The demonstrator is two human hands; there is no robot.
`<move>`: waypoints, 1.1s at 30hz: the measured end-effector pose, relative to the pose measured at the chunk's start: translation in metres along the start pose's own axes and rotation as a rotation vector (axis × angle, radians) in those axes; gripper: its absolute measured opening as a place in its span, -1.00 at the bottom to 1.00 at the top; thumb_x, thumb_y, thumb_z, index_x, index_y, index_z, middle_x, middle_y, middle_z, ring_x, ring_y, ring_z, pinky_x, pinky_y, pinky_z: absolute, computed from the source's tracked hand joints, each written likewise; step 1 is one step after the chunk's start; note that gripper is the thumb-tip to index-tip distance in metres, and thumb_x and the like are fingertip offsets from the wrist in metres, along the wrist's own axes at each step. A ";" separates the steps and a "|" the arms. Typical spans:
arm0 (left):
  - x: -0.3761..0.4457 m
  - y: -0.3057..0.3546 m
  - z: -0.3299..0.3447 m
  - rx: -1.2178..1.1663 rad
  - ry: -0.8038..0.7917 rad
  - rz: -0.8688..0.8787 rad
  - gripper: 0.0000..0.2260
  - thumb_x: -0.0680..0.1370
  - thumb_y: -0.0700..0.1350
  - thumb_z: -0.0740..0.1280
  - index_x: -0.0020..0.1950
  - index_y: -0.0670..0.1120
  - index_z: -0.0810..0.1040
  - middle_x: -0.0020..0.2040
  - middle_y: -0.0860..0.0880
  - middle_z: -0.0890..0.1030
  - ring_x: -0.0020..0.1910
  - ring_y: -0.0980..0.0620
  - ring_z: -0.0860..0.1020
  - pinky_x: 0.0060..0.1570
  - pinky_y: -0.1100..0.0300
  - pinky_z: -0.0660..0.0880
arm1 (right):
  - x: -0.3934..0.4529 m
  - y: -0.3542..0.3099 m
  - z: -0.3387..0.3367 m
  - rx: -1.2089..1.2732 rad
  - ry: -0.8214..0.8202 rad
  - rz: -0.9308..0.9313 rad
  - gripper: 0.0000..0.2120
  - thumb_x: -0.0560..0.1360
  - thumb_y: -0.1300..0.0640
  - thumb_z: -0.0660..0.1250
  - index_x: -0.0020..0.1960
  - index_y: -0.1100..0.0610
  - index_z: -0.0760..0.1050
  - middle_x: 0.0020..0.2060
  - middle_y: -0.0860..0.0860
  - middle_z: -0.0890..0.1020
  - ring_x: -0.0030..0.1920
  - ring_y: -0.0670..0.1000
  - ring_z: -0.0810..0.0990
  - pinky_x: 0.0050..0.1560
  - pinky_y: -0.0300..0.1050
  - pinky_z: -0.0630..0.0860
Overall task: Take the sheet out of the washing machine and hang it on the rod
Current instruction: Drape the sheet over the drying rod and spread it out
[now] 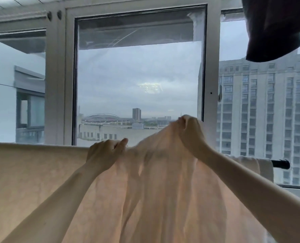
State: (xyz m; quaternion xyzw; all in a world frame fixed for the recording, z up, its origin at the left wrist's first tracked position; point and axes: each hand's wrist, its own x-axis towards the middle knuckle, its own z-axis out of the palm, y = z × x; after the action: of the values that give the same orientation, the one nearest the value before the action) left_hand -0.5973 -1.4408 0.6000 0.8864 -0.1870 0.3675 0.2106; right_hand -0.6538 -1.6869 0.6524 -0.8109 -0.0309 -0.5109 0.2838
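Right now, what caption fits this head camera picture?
Both hands, left and right, grip a peach sheet draped over the rod.

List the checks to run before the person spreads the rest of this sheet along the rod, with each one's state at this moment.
1. Left hand grips the sheet at its top edge: ok.
2. Right hand grips a raised bunch of the sheet: ok.
3. Sheet draped flat on the left stretch: ok.
4. Middle of the sheet smoothed: not ok, it is bunched in folds between the hands.
5. Bare rod left at the right end: ok, a dark tip shows.
6. Dark garment overhead clear of the sheet: ok.
7. Sheet's lower hem off the floor: cannot tell, out of view.
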 end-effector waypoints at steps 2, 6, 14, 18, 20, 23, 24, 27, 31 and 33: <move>0.001 -0.002 -0.001 -0.004 0.012 -0.014 -0.46 0.58 0.27 -0.03 -0.22 -0.08 0.54 -0.30 0.02 0.59 -0.25 0.01 0.52 -0.25 0.14 0.34 | 0.009 0.025 -0.022 -0.025 0.067 -0.001 -0.67 0.59 0.20 0.09 -0.34 0.11 0.38 -0.42 0.02 0.47 -0.39 0.03 0.46 -0.35 -0.05 0.42; 0.003 -0.002 0.007 0.041 0.029 0.025 -0.50 0.60 0.22 0.00 -0.22 -0.04 0.57 -0.29 0.01 0.61 -0.29 0.03 0.51 -0.29 0.16 0.32 | -0.001 0.072 -0.055 -0.288 -0.310 -0.097 -0.63 0.59 0.19 0.17 -0.39 0.11 0.40 -0.47 0.01 0.48 -0.43 -0.04 0.45 -0.38 -0.32 0.32; 0.010 0.027 0.027 0.058 0.068 0.062 -0.56 0.63 0.09 0.03 -0.35 -0.03 0.47 -0.32 -0.03 0.54 -0.24 -0.09 0.52 -0.21 0.12 0.34 | -0.009 0.081 -0.083 -0.482 -0.490 -0.206 -0.86 0.55 0.26 0.23 -0.12 0.22 0.55 -0.22 0.02 0.61 -0.23 0.00 0.61 -0.20 -0.26 0.54; 0.012 0.030 0.030 0.049 0.059 0.075 -0.54 0.63 0.10 0.03 -0.42 -0.01 0.40 -0.36 -0.02 0.53 -0.24 -0.08 0.54 -0.24 0.11 0.32 | -0.023 0.048 -0.062 -0.286 -0.467 -0.412 -0.84 0.58 0.10 0.25 0.05 0.10 0.59 -0.08 -0.10 0.62 -0.16 -0.14 0.60 -0.06 -0.28 0.55; 0.013 0.027 0.030 0.054 0.070 0.067 -0.54 0.63 0.09 0.03 -0.42 -0.02 0.40 -0.37 -0.03 0.54 -0.27 -0.07 0.52 -0.25 0.12 0.32 | -0.027 0.039 -0.047 -0.223 -0.517 -0.426 -0.82 0.55 0.07 0.30 0.08 0.08 0.62 -0.06 -0.10 0.66 -0.13 -0.16 0.60 0.00 -0.26 0.55; 0.011 0.022 0.030 0.073 0.105 0.065 -0.55 0.62 0.07 0.04 -0.40 -0.05 0.43 -0.38 -0.04 0.53 -0.32 -0.06 0.49 -0.28 0.13 0.28 | -0.028 0.039 -0.032 -0.176 -0.387 -0.419 -0.86 0.52 0.17 0.35 0.00 0.11 0.67 -0.09 -0.03 0.71 -0.12 -0.09 0.65 0.03 -0.14 0.56; 0.011 0.020 0.030 0.075 0.108 0.071 -0.55 0.62 0.07 0.04 -0.40 -0.05 0.44 -0.39 -0.03 0.53 -0.33 -0.05 0.49 -0.28 0.13 0.28 | -0.027 0.038 -0.030 -0.168 -0.355 -0.402 -0.87 0.51 0.19 0.34 -0.02 0.12 0.67 -0.10 -0.02 0.71 -0.14 -0.08 0.65 0.03 -0.12 0.57; 0.012 0.017 0.028 0.074 0.081 0.070 -0.55 0.63 0.08 0.02 -0.32 -0.07 0.52 -0.37 -0.03 0.54 -0.35 -0.01 0.49 -0.30 0.13 0.26 | -0.018 0.044 -0.036 -0.194 -0.220 -0.320 -0.86 0.53 0.26 0.31 -0.06 0.21 0.66 -0.16 0.05 0.71 -0.28 -0.09 0.61 -0.05 -0.18 0.57; 0.008 0.025 0.031 0.084 0.109 0.077 -0.57 0.63 0.06 0.02 -0.34 -0.07 0.45 -0.41 -0.05 0.50 -0.34 -0.08 0.49 -0.26 0.13 0.26 | -0.017 0.069 -0.053 -0.327 -0.294 -0.243 -0.84 0.55 0.18 0.28 0.01 0.17 0.63 -0.15 0.04 0.70 -0.29 -0.08 0.61 -0.10 -0.14 0.61; 0.005 0.038 0.033 0.094 0.131 0.089 -0.57 0.63 0.06 0.00 -0.35 -0.05 0.42 -0.43 -0.02 0.46 -0.33 -0.11 0.51 -0.21 0.12 0.27 | -0.023 0.076 -0.058 -0.357 -0.363 -0.214 -0.83 0.57 0.13 0.24 -0.03 0.13 0.61 -0.25 -0.03 0.66 -0.33 -0.14 0.58 -0.20 -0.24 0.56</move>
State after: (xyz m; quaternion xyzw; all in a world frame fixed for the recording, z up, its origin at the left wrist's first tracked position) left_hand -0.5932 -1.4902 0.5916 0.8601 -0.1945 0.4423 0.1639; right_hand -0.6857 -1.7734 0.6191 -0.9185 -0.0759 -0.3817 0.0706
